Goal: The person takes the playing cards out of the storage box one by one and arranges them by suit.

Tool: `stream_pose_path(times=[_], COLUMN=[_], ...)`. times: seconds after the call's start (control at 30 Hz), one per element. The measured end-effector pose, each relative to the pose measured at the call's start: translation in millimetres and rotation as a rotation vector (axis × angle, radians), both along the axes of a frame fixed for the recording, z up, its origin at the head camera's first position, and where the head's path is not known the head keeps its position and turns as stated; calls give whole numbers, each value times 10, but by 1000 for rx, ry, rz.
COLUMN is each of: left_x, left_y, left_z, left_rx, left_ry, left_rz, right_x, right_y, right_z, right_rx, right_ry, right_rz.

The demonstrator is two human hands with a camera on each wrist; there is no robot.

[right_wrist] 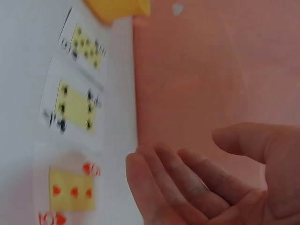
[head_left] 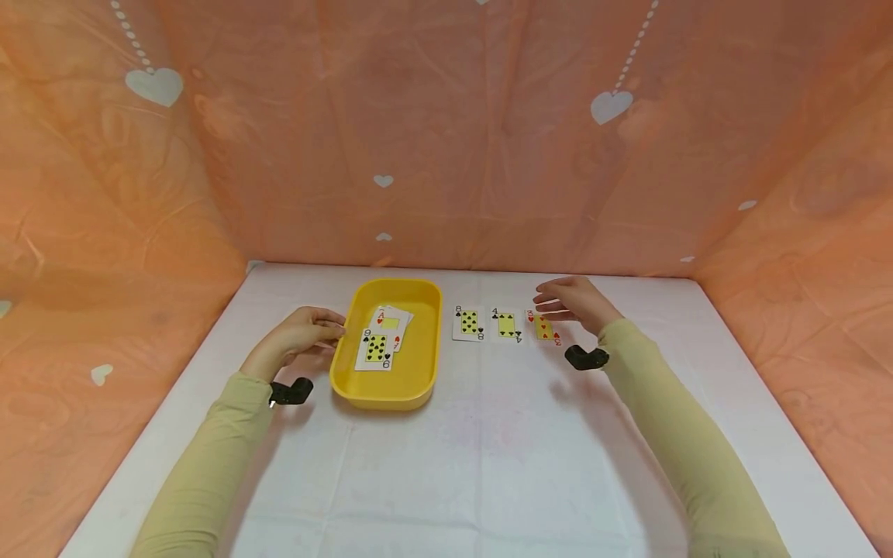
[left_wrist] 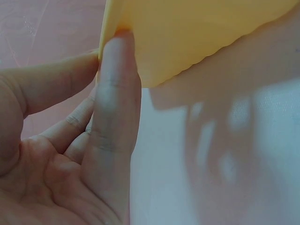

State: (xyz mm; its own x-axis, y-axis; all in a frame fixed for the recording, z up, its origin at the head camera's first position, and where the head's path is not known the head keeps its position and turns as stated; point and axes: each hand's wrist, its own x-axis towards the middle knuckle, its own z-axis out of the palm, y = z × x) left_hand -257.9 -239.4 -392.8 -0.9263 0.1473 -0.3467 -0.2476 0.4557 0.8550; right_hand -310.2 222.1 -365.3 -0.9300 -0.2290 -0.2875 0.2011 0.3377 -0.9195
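Note:
My left hand is at the left side of a yellow tray, its thumb and forefinger pinching the rim in the left wrist view. Inside the tray lie overlapping playing cards: a nine of spades on top, a red ace and part of another red card behind. To the tray's right, in a row on the table, lie an eight of spades, a four of clubs and a three of hearts. My right hand hovers over the three with loosely bent fingers and holds nothing.
A white cloth covers the table. Orange curtains with white hearts stand along the back and both sides. Each wrist wears a black camera mount, such as the right mount.

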Motion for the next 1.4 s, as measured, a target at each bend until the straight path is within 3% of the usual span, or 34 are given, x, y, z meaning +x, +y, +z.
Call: stream_pose_path(times=[0.4, 0.87, 1.13, 1.4], left_x=[-3, -32, -27, -29], left_y=[8, 37, 53, 38], left_z=[9, -10, 0, 2], left_rx=[-10, -18, -25, -34], left_ry=[-4, -6, -11, -16], left_rz=[13, 11, 19, 23], right_x=[167, 242, 256, 257], right_y=[-401, -938, -1257, -1621], right_z=[247, 426, 374, 248], right_rx=[-107, -262, -251, -281], right_ry=[88, 42, 8, -114], right_rz=[137, 216, 255, 240])
